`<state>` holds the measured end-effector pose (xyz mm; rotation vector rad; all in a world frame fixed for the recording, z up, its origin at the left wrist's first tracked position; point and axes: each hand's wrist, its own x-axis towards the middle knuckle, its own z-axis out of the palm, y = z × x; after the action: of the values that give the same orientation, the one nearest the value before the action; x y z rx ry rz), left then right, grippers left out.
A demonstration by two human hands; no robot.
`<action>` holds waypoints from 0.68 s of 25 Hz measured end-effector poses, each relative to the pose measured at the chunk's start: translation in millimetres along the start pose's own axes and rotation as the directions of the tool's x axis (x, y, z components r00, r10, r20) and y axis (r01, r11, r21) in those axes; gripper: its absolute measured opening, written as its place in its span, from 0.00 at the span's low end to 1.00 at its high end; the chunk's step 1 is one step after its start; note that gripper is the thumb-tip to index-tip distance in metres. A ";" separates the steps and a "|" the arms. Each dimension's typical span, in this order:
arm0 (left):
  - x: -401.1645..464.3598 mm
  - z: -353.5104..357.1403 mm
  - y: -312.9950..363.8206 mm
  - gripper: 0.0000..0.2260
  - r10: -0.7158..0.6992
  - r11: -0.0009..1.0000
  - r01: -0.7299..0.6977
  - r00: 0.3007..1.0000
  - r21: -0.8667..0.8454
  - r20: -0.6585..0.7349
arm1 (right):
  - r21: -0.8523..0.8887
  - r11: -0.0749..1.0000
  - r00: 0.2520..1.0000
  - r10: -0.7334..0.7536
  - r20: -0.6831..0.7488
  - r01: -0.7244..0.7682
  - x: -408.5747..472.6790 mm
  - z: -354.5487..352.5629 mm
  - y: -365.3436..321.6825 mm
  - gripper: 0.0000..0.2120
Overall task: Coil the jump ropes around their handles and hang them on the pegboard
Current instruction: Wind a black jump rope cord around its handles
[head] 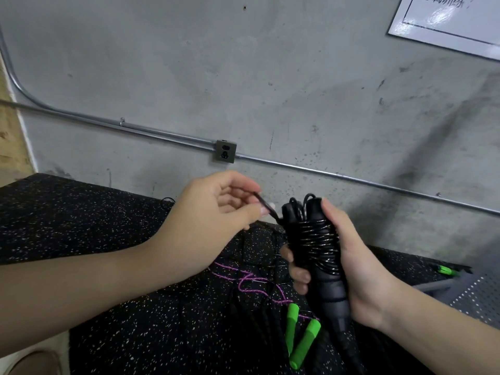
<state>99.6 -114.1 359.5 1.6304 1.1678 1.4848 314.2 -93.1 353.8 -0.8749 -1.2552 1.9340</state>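
My right hand (354, 269) grips a pair of black jump rope handles (328, 289), held upright together. Black rope (315, 239) is coiled in many turns around their upper half. My left hand (216, 212) pinches the loose end of that rope between thumb and fingers, just left of the coil's top. Below, on the speckled black mat (135, 307), lies a second rope with two green handles (299, 336) and a purple cord (243, 280), uncoiled. More black rope (265, 320) lies tangled with it. No pegboard is in view.
A grey concrete wall (270, 77) stands close behind, with a metal conduit (162, 133) and a socket box (226, 151). A white sign (454, 20) hangs at top right. Another green handle (445, 270) and a perforated grey metal surface (476, 296) sit at right.
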 end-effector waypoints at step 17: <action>-17.5 9.2 -10.6 0.19 0.375 0.819 -0.394 0.918 0.417 0.131 | 0.137 0.991 0.998 -0.015 0.056 0.007 0.6 19.8 -13.9 0.29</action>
<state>107.1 -124.7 341.2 2.3092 1.2630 1.4824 300.1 -97.8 372.9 -0.7464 -1.1417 2.0231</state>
